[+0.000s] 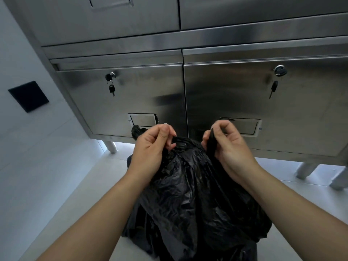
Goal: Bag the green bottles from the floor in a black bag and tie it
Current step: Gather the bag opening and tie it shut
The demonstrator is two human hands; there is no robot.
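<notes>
Black bag (195, 194) sat bulging on the pale floor (62, 185), centre-bottom of frame, in front of a steel cabinet (143, 95) w/ keys in both door locks. Left hand (152, 146) was pinched shut on a gathered strip of the bag's top edge; right hand (227, 144) gripped another strip opposite. Hands were apart, bag mouth bunched btwn them. Contents hidden.

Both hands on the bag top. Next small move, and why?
Probably cross the two gathered ends over each other to start the knot. The left hand and right hand each pinch a bunched strip of the black bag, held apart, with no knot visible yet.
</notes>
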